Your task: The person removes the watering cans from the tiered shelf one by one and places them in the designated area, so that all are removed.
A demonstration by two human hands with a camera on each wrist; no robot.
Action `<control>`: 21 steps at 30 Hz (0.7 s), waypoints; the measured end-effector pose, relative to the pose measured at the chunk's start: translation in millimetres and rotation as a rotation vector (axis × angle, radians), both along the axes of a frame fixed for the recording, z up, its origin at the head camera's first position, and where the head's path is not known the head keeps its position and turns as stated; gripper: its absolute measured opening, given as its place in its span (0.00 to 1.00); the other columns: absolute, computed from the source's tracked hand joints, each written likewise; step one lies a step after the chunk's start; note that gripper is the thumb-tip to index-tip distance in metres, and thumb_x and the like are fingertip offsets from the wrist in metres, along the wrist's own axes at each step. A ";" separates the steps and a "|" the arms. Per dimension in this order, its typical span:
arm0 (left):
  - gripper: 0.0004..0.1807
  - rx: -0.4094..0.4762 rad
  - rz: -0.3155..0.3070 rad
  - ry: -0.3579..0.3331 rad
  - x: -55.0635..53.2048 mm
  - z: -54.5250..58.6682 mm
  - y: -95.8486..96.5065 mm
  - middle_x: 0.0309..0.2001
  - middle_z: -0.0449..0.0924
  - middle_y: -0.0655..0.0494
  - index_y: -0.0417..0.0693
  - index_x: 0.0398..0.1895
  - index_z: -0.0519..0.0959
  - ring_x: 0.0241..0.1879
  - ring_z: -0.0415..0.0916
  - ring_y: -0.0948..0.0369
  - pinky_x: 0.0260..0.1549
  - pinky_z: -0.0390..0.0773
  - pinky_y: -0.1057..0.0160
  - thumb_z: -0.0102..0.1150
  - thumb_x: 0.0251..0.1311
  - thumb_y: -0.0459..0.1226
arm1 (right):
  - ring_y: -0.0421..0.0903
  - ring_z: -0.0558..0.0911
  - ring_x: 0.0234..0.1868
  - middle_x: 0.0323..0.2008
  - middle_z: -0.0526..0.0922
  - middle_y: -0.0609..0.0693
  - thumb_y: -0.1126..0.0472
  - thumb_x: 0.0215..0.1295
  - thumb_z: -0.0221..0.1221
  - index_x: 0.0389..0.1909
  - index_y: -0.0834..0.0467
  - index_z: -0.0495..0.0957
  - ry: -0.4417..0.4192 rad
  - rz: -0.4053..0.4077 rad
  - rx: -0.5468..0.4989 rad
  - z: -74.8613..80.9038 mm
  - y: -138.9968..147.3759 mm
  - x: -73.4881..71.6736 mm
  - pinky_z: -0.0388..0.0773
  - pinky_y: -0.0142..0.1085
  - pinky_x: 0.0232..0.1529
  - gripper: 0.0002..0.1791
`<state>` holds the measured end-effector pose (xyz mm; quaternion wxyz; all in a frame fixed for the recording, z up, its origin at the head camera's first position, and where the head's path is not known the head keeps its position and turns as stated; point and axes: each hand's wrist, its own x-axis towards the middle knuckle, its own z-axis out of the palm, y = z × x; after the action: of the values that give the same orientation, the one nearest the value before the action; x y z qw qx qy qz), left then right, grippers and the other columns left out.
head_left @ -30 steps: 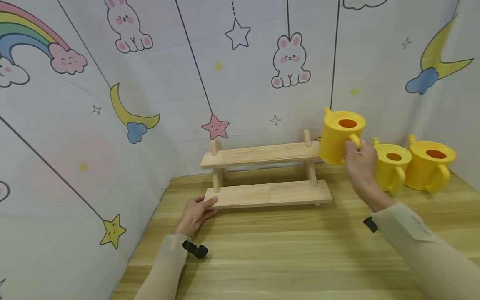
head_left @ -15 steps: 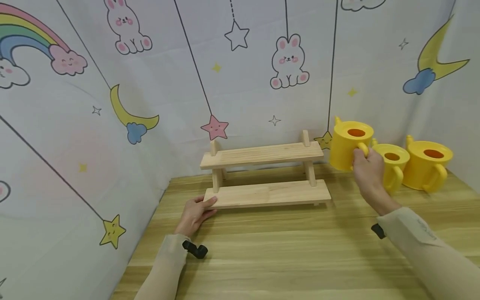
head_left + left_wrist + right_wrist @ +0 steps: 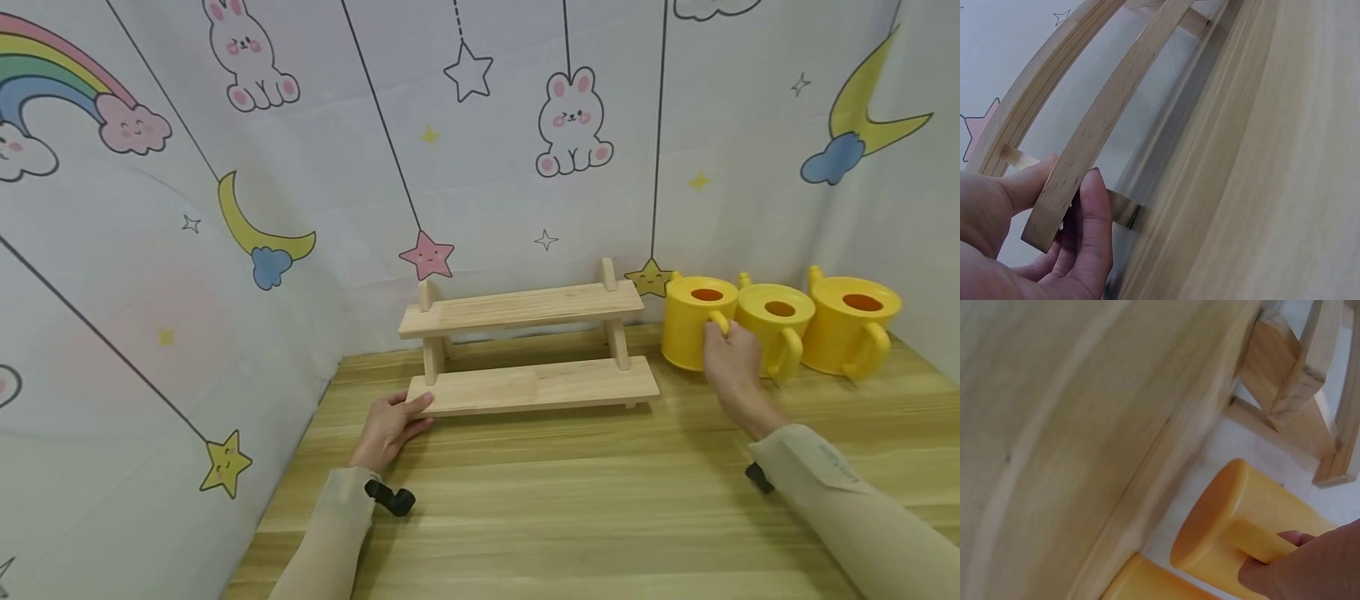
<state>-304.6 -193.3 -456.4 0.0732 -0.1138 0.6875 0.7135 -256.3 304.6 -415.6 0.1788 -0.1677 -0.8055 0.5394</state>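
In the head view, my left hand (image 3: 392, 427) pinches the near left corner of a two-tier wooden shelf (image 3: 532, 387), thumb above the lower board and fingers beneath it. The left wrist view shows that board's edge (image 3: 1094, 128) between thumb and fingers. My right hand (image 3: 733, 367) grips the handle of a yellow watering can (image 3: 684, 329), just right of the shelf. The can's underside (image 3: 1207, 519) faces the right wrist camera. Beside it stand a second yellow watering can (image 3: 772, 310) and a third, wider one (image 3: 843, 333). Both shelf boards carry nothing.
A wood-grain table (image 3: 525, 508) lies under everything. Behind it hangs a white cloth (image 3: 510, 192) printed with rabbits, stars and moons, and it runs along the left side too. Black wrist straps (image 3: 390, 498) show at the sleeves.
The right hand has carried the watering can from beside the upper board rightward and down, to the left of the other two cans. The left hand stays on the shelf corner.
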 end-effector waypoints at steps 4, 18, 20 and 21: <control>0.36 0.006 0.005 0.002 0.0 0.7 0.3 0.66 0.75 0.34 0.28 0.80 0.65 0.44 0.87 0.62 0.44 0.93 0.70 0.68 0.75 0.33 | 0.40 0.67 0.20 0.18 0.66 0.41 0.47 0.84 0.38 0.30 0.54 0.64 -0.032 0.003 -0.004 -4.6 0.1 -1.0 0.68 0.34 0.20 0.22; 0.34 0.002 0.015 -0.002 -0.9 1.4 -1.8 0.63 0.76 0.35 0.28 0.78 0.66 0.42 0.87 0.62 0.42 0.93 0.70 0.67 0.75 0.32 | 0.41 0.69 0.23 0.22 0.67 0.43 0.44 0.86 0.37 0.32 0.54 0.65 -0.091 0.054 -0.011 -9.3 -0.8 -2.5 0.71 0.35 0.24 0.23; 0.34 -0.001 0.014 -0.005 -1.4 1.2 -0.3 0.62 0.77 0.36 0.28 0.77 0.67 0.41 0.88 0.62 0.42 0.93 0.70 0.67 0.75 0.32 | 0.41 0.70 0.24 0.22 0.68 0.42 0.44 0.85 0.38 0.33 0.54 0.66 -0.110 0.050 -0.024 -9.8 0.6 -1.5 0.72 0.35 0.24 0.23; 0.34 -0.004 0.011 -0.005 -1.9 1.2 0.4 0.61 0.78 0.36 0.28 0.77 0.67 0.41 0.88 0.62 0.41 0.93 0.70 0.68 0.75 0.32 | 0.41 0.70 0.24 0.22 0.69 0.42 0.44 0.85 0.38 0.33 0.55 0.67 -0.120 0.047 -0.026 -9.9 1.4 -1.1 0.72 0.35 0.25 0.23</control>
<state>-306.4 -192.9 -455.2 0.0708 -0.1194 0.6882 0.7121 -257.4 306.0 -425.5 0.1152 -0.1830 -0.8116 0.5428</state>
